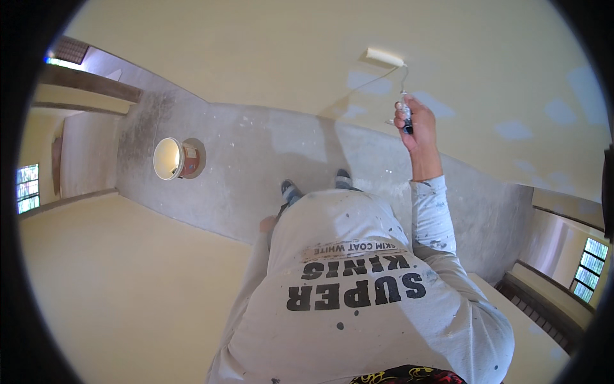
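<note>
My right hand [422, 128] is closed round the paint-spattered handle of a paint roller [385, 57], with the arm stretched forward. The roller's pale sleeve lies against, or very close to, the cream-yellow wall [268, 57]; I cannot tell whether it touches. Several whitish patches [513, 130] show on that wall to the right of the roller. Low beside my hip, my left hand [267, 224] is partly covered by my shirt. Its fingers are hidden, and a dark strip lies next to it.
A paint bucket [168, 159] with a pale rim stands on the grey concrete floor [243, 137] to my left. Behind it are doorways. A second cream wall [147, 256] runs along the near left. At the right is another opening with a barred window [590, 269].
</note>
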`<state>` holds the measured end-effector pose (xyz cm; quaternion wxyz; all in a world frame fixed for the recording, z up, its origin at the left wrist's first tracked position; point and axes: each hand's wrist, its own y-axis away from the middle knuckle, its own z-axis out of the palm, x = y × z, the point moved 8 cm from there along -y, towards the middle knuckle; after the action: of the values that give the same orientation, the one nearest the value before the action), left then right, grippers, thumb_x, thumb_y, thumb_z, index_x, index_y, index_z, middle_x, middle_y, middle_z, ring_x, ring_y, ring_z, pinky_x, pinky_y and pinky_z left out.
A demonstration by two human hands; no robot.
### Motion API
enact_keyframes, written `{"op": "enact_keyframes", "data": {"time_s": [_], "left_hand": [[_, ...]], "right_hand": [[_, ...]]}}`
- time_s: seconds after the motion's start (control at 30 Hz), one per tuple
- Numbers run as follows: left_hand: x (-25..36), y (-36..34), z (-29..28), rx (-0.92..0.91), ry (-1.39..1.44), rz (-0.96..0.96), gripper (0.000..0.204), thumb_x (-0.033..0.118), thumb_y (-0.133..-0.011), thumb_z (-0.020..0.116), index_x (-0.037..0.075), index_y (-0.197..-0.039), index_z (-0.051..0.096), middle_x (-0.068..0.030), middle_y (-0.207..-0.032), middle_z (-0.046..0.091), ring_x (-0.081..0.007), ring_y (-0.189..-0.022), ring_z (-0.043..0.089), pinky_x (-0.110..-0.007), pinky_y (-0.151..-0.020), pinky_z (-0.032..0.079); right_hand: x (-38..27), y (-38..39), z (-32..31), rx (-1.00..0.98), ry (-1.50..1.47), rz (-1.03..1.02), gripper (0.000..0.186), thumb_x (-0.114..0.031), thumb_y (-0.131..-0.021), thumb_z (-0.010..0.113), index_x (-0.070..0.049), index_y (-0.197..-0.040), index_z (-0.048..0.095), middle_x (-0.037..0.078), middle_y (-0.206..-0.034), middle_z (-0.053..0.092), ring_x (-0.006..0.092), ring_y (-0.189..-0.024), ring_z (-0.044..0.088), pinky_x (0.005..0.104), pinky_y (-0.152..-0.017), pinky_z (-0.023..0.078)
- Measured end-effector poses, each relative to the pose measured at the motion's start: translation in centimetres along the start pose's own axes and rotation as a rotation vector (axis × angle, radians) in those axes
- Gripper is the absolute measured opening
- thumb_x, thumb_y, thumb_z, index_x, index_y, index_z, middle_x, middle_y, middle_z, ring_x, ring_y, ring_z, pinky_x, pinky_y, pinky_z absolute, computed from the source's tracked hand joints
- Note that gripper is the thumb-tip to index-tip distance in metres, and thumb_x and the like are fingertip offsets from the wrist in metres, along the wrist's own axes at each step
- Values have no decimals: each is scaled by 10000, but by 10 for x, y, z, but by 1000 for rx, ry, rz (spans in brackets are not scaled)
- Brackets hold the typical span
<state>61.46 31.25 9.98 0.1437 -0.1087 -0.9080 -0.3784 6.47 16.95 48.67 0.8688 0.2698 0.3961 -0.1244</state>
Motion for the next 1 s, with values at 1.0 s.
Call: {"op": "enact_keyframes", "data": {"time_s": [1.0], "left_hand": [[15,-16,-31,46,211,35,408,399,-921,428,109,-958,713,-193,-1022,693,-385,-995,642,-490,-852,482]], "right_hand": [[-45,37,35,10,91,-59,296,-117,-983,516,51,-1227,512,62,-750,546,110,-545,492,250,-440,395]]}}
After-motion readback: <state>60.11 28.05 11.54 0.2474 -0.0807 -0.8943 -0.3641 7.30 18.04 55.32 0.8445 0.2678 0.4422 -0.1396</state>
